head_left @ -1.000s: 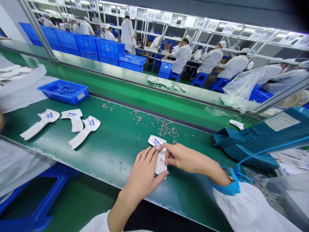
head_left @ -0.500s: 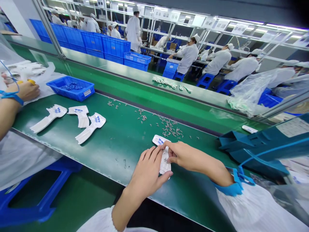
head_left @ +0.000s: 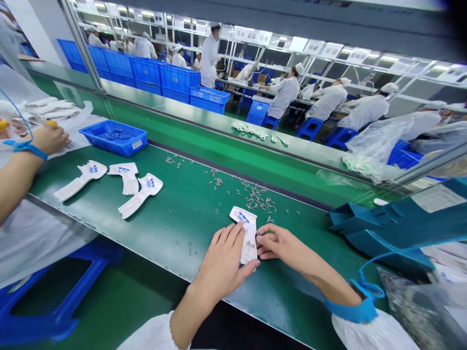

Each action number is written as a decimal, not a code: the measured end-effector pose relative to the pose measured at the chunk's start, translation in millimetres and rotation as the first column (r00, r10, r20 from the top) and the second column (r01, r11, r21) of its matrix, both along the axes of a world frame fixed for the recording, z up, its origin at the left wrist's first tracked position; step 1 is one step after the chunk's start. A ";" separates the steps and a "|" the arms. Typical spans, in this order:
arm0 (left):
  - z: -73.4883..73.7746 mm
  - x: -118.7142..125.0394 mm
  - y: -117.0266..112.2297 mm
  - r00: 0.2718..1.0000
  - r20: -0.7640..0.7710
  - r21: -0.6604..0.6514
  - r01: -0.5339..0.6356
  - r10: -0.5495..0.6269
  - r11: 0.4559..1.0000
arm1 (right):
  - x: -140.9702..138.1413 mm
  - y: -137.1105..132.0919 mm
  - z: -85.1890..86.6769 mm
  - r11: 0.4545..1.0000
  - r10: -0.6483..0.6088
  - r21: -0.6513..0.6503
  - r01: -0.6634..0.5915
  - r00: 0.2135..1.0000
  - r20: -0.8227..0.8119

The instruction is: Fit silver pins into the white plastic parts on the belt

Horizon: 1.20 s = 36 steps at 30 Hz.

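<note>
A white plastic shell with small blue buttons lies on the green belt in front of me. My left hand rests flat over its near end, fingers stretched out and thumb under its lower edge. My right hand sits at the shell's right side with fingers curled together in a pinch; what they hold is too small to see. A scatter of tiny metal screws lies just beyond the shell.
Three more white shells lie at the left on the belt. A blue tray of blue parts stands behind them. A co-worker's arm reaches in from the left. A teal bin stands at the right. Other people work in the background.
My right hand has drawn back from the shell's upper part to its right side and curled. The left hand stays on the shell. The co-worker's arm has come further in.
</note>
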<state>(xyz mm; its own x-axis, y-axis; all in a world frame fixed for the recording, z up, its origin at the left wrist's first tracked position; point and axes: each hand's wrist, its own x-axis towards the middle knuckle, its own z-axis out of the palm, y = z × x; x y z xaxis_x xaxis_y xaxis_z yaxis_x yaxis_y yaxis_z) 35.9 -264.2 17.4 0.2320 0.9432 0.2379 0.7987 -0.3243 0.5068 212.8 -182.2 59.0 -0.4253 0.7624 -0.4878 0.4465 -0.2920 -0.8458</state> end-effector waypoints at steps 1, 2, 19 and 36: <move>-0.3 -0.1 -0.1 1.000 0.008 -0.001 -0.004 0.004 1.000 | -1.9 -4.9 -2.5 0.998 -0.060 -0.035 0.059 0.997 -0.037; -0.7 -0.3 -0.2 1.000 0.017 -0.004 -0.008 0.009 1.000 | -4.4 -9.2 -4.3 0.992 -0.114 -0.062 0.109 0.991 -0.073; -9.1 -2.4 1.5 0.993 0.115 -0.015 -0.034 0.036 0.999 | -25.7 -22.9 -8.1 0.978 -0.209 -0.063 0.199 0.932 -0.296; 2.7 -16.5 -6.6 0.952 0.205 0.194 -0.266 0.226 0.944 | 51.3 164.5 -15.8 0.707 -0.460 0.629 0.323 0.886 0.062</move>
<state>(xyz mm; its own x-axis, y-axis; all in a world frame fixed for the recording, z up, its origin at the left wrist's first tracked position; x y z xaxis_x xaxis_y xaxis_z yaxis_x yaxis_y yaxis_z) 19.3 -270.8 20.0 -0.0651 0.8861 0.4590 0.7710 -0.2473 0.5868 264.1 -17.7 43.2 0.0320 0.9967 0.0748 0.5829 0.0422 -0.8115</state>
